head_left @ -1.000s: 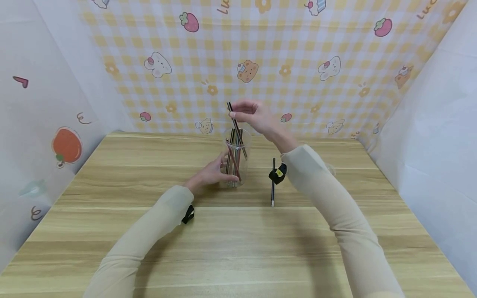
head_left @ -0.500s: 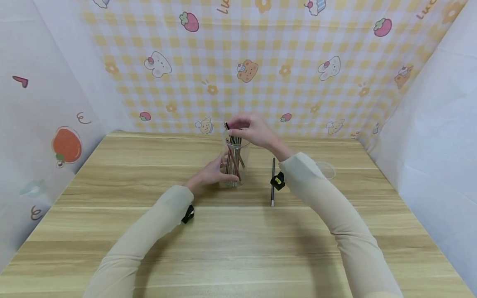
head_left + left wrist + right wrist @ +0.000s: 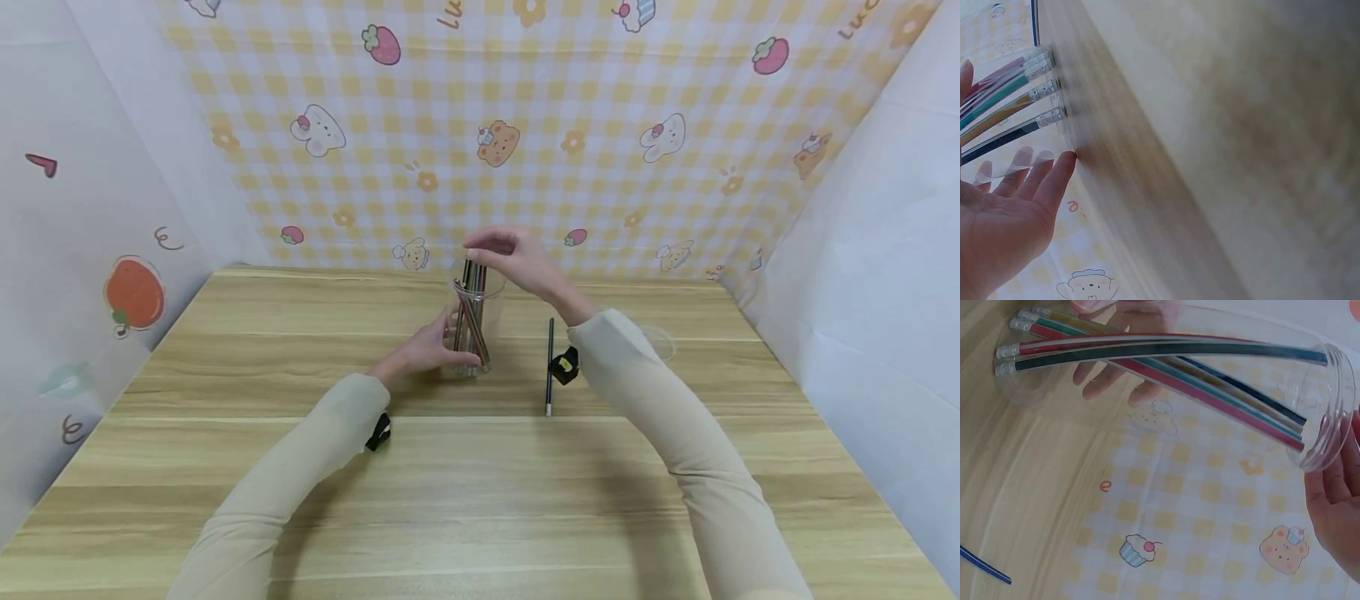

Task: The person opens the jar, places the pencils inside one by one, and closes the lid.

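A clear plastic jar [image 3: 493,315] stands upright on the table with several pencils [image 3: 471,321] inside, their eraser ends down. My left hand [image 3: 429,346] grips its lower left side, thumb in front and fingers behind. The left wrist view shows that hand [image 3: 1010,225] around the jar beside the white erasers. My right hand [image 3: 519,257] is just above the jar's mouth, its fingertips by the pencil tops. In the right wrist view, the right hand [image 3: 1342,506] is beside the rim [image 3: 1335,412], fingers partly hidden, with no pencil seen in its grasp.
A dark pencil [image 3: 549,392] with a white eraser lies on the table right of the jar, below the right wrist. Further right lies a clear round lid [image 3: 660,342]. A yellow checked cloth [image 3: 360,150] hangs close behind the jar; white walls flank the table.
My right hand has lowered a dark pencil into the jar, and its fingers are now above the pencils. The left hand has stayed on the jar.
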### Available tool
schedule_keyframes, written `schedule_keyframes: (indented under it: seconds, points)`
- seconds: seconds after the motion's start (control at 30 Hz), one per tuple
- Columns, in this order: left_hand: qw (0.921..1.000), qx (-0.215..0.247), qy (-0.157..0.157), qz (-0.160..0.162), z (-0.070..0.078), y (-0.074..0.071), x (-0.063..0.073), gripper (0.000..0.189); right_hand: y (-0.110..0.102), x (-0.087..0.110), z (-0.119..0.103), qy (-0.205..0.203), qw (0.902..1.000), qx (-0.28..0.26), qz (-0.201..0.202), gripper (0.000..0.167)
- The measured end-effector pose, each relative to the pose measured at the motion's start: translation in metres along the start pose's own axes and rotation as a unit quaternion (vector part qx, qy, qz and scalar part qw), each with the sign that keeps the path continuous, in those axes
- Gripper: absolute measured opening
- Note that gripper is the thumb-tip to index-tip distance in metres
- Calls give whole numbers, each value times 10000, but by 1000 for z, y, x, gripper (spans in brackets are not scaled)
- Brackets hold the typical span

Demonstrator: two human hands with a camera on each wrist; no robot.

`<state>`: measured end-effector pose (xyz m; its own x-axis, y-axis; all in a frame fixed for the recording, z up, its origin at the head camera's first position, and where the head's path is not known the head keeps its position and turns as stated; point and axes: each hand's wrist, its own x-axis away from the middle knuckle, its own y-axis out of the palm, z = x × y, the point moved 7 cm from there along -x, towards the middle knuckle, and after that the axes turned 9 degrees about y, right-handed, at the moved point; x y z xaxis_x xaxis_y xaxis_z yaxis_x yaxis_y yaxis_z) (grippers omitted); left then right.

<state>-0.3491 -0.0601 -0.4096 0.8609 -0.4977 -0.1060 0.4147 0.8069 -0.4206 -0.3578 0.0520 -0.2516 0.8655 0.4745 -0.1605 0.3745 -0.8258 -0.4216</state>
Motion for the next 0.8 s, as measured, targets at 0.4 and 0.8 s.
schedule_keyframes:
  seconds: [0.4, 0.8]
  points:
    - [9998, -145, -96, 59, -2, -1, 0, 104, -42, 8, 69, 1372, 9893, -375, 325, 30]
    - [9997, -171, -143, 43, -2, -1, 0, 106, -57, 39, 159, 2754, 9572, -724, 508, 35]
